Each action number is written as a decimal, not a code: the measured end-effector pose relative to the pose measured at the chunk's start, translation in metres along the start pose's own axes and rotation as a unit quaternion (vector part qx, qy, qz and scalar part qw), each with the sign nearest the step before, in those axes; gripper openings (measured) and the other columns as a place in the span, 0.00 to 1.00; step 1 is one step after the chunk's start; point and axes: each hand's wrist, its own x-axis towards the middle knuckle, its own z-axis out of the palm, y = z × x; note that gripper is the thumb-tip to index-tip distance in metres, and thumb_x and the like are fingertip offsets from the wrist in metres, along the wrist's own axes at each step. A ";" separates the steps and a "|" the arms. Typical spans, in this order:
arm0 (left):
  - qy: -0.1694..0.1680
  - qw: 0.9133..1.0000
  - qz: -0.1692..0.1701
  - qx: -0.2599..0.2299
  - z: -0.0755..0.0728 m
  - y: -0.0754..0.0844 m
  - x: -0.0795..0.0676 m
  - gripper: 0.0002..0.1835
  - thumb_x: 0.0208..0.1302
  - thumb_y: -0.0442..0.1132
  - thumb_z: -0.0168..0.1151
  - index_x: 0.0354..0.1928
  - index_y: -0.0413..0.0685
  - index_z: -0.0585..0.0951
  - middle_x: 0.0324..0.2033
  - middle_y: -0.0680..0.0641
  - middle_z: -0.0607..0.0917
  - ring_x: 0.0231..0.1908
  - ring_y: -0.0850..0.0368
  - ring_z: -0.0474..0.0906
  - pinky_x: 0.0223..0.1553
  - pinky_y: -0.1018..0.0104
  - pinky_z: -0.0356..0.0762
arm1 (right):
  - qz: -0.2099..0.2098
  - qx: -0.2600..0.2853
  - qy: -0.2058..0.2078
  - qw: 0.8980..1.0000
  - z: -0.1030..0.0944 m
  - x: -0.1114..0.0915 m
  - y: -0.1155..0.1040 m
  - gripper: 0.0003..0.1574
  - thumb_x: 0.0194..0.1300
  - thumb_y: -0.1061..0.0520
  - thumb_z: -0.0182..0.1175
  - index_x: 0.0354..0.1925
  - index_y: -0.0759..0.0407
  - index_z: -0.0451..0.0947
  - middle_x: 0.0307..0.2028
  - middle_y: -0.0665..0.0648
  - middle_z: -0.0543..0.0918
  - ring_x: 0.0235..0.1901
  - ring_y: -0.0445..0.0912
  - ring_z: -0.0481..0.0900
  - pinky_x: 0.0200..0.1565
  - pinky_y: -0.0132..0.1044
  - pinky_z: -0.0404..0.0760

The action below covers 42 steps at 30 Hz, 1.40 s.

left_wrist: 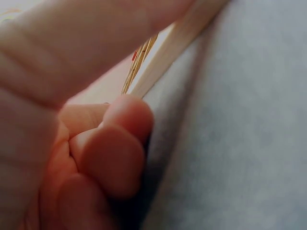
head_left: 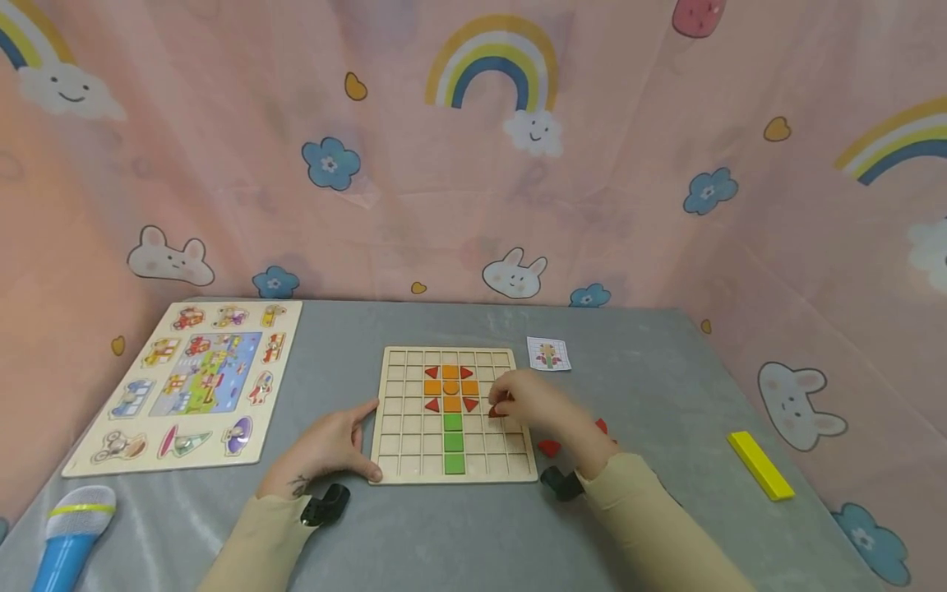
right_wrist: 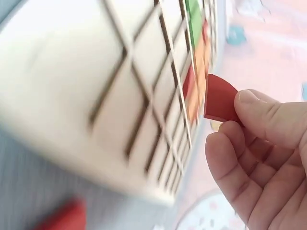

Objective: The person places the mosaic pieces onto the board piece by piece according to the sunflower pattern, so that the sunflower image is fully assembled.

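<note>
Pinching a red curved piece (right_wrist: 220, 98) btw. thumb and finger, the right hand (head_left: 543, 405) is over the right part of the grid board (head_left: 403, 423), which sits mid-tabletop (head_left: 414, 534). Only one end of the piece is covered, so two straight edges show, prob. handy for lining it up w/ the grid; can't tell if it touches the wood. The left hand (head_left: 323, 450) is at the board's L edge: thumb at the near corner, forefinger farther up, those two spread wide, the others curled w/ nothing seen in them. It touches the board rather than clasping it, prob. to stop it sliding.

On the board, orange squares (head_left: 450, 404) make a cross round an orange disc (head_left: 451, 387), red triangles (head_left: 469, 404) sit in its corners, and green squares (head_left: 454, 442) run in a column below. A small picture card (head_left: 549, 353) lies just beside the far R corner, prob. so it can be read uncovered (drawing's too small to make out fully, but looks similar). Loose red pieces (head_left: 548, 448) lie R of the board near the wrist, presumably for a short reach. Picture puzzle (head_left: 81, 456), toy mic (head_left: 74, 534) and yellow block (head_left: 760, 466) are well apart, likely out of the way.
</note>
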 end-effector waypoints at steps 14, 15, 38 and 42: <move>0.001 1.000 0.004 -0.008 0.000 -0.001 0.000 0.62 0.23 0.39 0.82 0.69 0.41 0.59 0.13 0.49 0.73 0.13 0.60 0.63 0.15 0.68 0.60 | -0.016 -0.004 -0.038 0.999 0.027 0.022 -0.017 0.08 0.56 0.68 0.62 0.23 0.58 0.80 0.22 0.50 0.77 0.26 0.43 0.70 0.31 0.34 0.71; 0.001 1.000 0.004 -0.007 0.000 -0.001 0.000 0.62 0.23 0.39 0.82 0.69 0.41 0.59 0.13 0.50 0.73 0.13 0.60 0.63 0.15 0.68 0.60 | -0.015 -0.004 -0.037 0.999 0.028 0.022 -0.016 0.08 0.55 0.68 0.62 0.24 0.58 0.81 0.23 0.50 0.78 0.26 0.43 0.70 0.31 0.34 0.71; 0.001 1.000 0.004 0.001 0.000 -0.002 0.001 0.62 0.23 0.40 0.82 0.68 0.43 0.60 0.13 0.50 0.72 0.13 0.61 0.63 0.15 0.68 0.59 | 0.134 -0.054 0.049 0.988 -0.016 -0.020 0.050 0.11 0.57 0.64 0.61 0.40 0.66 0.82 0.37 0.61 0.83 0.37 0.51 0.79 0.43 0.47 0.77; 0.001 1.000 0.007 0.000 0.000 -0.002 0.001 0.62 0.23 0.40 0.82 0.68 0.42 0.60 0.12 0.50 0.72 0.13 0.61 0.63 0.15 0.68 0.59 | 0.150 -0.074 0.024 0.986 -0.014 -0.033 0.063 0.12 0.53 0.63 0.64 0.39 0.66 0.82 0.37 0.61 0.83 0.38 0.52 0.78 0.44 0.48 0.76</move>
